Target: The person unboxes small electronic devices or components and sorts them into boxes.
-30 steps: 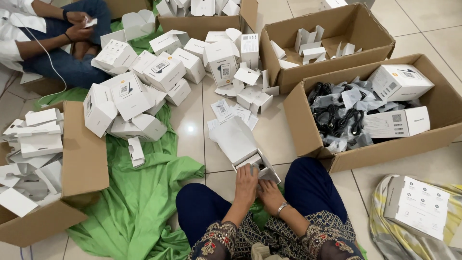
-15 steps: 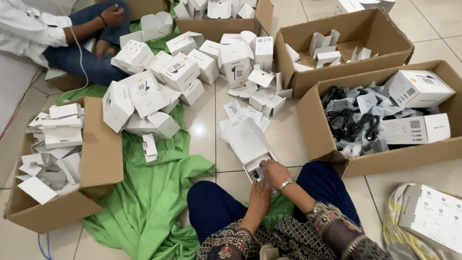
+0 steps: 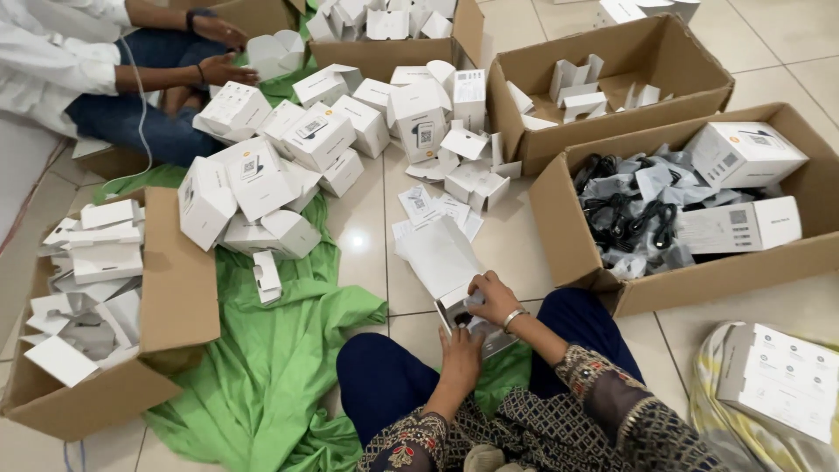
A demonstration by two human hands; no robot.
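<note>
An open white carton (image 3: 441,262) with its lid flap raised lies on the tiled floor between my knees. My left hand (image 3: 459,347) steadies the carton's near end, fingers against its side. My right hand (image 3: 493,297), with a metal bangle at the wrist, reaches over the open mouth and grips a small pale item or insert inside it. What that piece is stays hidden under my fingers.
A cardboard box (image 3: 577,253) of black cables and white cartons stands to the right. Another box (image 3: 603,122) with white inserts sits behind it. A pile of white cartons (image 3: 288,149) lies on a green cloth (image 3: 262,350). A seated person (image 3: 105,79) handles cartons at far left. Left box (image 3: 175,288) holds inserts.
My right hand has moved from beside the left hand up over the carton's open mouth. The left hand slid slightly back. The person at far left reached toward the cartons.
</note>
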